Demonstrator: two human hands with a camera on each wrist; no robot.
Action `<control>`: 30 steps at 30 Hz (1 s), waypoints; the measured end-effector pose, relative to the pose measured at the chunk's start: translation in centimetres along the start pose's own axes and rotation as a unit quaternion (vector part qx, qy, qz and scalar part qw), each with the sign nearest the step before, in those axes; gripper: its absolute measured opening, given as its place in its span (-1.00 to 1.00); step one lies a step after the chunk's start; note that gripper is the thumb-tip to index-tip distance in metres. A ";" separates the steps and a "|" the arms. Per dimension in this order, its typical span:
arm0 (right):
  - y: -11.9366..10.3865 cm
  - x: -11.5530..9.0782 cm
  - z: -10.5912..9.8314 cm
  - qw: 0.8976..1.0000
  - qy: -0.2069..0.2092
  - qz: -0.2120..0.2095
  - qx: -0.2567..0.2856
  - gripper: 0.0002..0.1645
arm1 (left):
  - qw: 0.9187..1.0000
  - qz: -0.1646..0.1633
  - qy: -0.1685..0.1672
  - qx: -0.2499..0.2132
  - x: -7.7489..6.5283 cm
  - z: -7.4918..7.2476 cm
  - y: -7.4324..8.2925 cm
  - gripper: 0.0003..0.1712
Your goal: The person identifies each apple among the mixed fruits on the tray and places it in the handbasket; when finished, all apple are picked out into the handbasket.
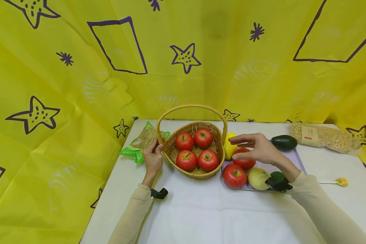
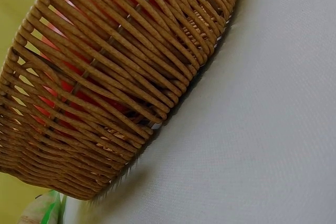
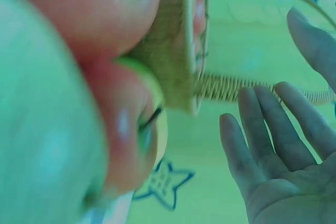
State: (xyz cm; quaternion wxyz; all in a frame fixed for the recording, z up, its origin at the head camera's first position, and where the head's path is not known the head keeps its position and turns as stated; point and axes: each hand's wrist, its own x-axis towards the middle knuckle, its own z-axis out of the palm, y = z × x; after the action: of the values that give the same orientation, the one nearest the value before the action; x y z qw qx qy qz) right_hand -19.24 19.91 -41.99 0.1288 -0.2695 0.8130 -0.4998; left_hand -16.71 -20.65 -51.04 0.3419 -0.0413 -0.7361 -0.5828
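Note:
In the head view a wicker basket [image 1: 198,174] with a tall arched handle stands on the white table, several red apples [image 1: 186,160] inside it. My left hand [image 1: 153,159] grips the basket at its left side, thumb and fingers around the foot of the handle. My right hand [image 1: 257,149] hovers over the fruit on a pale purple tray [image 1: 293,156], just right of the basket. Its fingers are extended, the thumb apart, and nothing lies between them. Beneath that hand are a red apple [image 1: 244,163] and a yellow fruit [image 1: 230,149]; the right wrist view shows its open palm [image 3: 294,198].
Also on the tray are another red apple [image 1: 235,176], a pale yellow-green fruit [image 1: 258,178] and a dark green avocado-like fruit [image 1: 284,142]. A green-edged bag [image 1: 143,139] lies behind the left hand. At right are a bag of grains [image 1: 326,137] and a small yellow flower-like item [image 1: 342,182].

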 end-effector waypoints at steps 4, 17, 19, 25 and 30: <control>0.7 -0.8 -1.2 1.000 0.016 0.004 -0.015 -0.26 | 1.000 -0.008 0.004 0.000 0.0 -0.2 0.0 -0.54; 3.9 -1.6 -2.2 0.997 -0.007 0.016 -0.072 -0.06 | 1.000 -0.011 0.012 0.018 0.2 0.2 0.3 -0.55; 4.2 -1.6 -2.2 0.997 -0.017 0.028 -0.073 -0.03 | 1.000 -0.009 0.011 0.011 0.2 0.1 0.2 -0.55; 4.9 -1.7 -2.0 0.995 -0.048 0.057 -0.063 -0.03 | 1.000 0.001 0.011 -0.004 0.1 0.1 0.0 -0.54; 5.4 -1.7 -1.8 0.994 -0.063 0.063 -0.064 -0.06 | 1.000 -0.005 0.011 -0.009 0.1 0.2 -0.1 -0.55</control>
State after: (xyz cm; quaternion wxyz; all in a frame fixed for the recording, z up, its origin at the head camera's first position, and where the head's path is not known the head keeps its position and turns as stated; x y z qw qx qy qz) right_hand -20.43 24.13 -45.99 0.1933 -0.2560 0.8491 -0.4197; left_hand -16.95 -20.51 -51.08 0.3471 -0.0344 -0.7272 -0.5912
